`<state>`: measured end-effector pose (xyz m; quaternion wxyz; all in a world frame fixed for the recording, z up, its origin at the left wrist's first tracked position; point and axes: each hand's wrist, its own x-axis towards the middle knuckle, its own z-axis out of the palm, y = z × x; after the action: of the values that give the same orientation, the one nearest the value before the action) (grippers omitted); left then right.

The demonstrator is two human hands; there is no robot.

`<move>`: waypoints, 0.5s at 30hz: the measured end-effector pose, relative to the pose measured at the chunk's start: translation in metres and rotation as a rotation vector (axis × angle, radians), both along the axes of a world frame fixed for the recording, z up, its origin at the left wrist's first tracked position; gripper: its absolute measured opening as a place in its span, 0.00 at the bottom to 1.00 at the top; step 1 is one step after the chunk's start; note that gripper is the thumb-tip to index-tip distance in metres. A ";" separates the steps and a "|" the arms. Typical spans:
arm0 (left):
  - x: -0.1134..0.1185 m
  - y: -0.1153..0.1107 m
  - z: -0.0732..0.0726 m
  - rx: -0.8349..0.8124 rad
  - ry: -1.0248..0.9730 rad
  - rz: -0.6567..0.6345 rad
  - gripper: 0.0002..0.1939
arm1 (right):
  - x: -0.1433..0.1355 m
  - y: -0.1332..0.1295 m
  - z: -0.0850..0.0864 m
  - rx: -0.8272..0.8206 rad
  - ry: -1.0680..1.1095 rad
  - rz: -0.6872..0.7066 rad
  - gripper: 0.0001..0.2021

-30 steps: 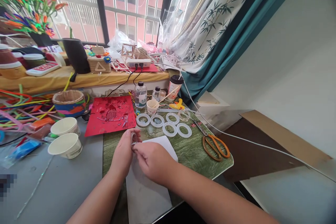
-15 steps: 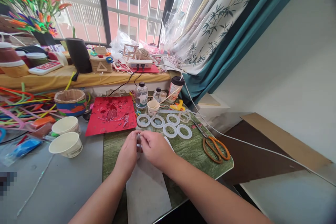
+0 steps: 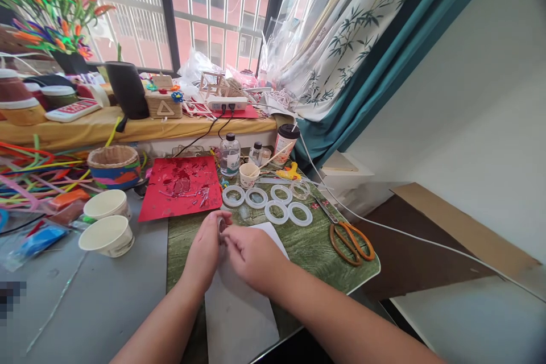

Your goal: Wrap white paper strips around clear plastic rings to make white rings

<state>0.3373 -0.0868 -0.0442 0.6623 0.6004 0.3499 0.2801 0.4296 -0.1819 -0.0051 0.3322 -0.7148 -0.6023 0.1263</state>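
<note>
My left hand (image 3: pixel 205 250) is wrapped round a small translucent ring (image 3: pixel 220 226), mostly hidden by the fingers. My right hand (image 3: pixel 256 250) is closed, its thumb and forefinger pinched at the ring's near edge; whatever else it may hold is hidden. Both hands are above a pale board (image 3: pixel 239 313) lying on a green wood-grain mat (image 3: pixel 336 256). Just beyond them lie several translucent white ring moulds (image 3: pixel 256 198) and a coil of clear tubing (image 3: pixel 300 189).
To the right are orange-handled scissors (image 3: pixel 352 242). Behind stand a clear bottle (image 3: pixel 230 154), a paper cup with a stick (image 3: pixel 249 175), a lidded drink cup (image 3: pixel 286 141) and a yellow glue gun (image 3: pixel 290 171). A red sheet (image 3: pixel 149 205) and white bowls (image 3: pixel 106 234) lie left.
My right hand has shifted slightly down and towards me, its pinch now lower on the ring. The left hand has tilted a little, showing more of the ring. More of the board shows.
</note>
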 end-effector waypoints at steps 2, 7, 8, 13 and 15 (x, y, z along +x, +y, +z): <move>0.000 0.000 0.000 -0.004 0.017 -0.021 0.24 | 0.000 0.000 -0.001 -0.007 0.039 -0.062 0.10; 0.000 -0.001 0.000 0.047 0.003 0.008 0.24 | 0.000 -0.001 -0.005 -0.007 0.021 0.032 0.09; 0.000 -0.001 0.000 0.033 0.004 -0.001 0.24 | 0.000 0.000 -0.006 -0.007 0.036 0.020 0.09; 0.001 0.000 -0.004 -0.001 -0.018 -0.006 0.23 | -0.002 0.001 -0.010 0.003 0.006 -0.033 0.09; 0.001 0.001 -0.007 -0.015 -0.059 0.015 0.23 | -0.004 -0.001 -0.011 -0.003 -0.101 0.068 0.07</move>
<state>0.3379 -0.0858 -0.0508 0.6748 0.5842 0.3367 0.3001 0.4255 -0.1833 -0.0158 0.2957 -0.7000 -0.6420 0.1022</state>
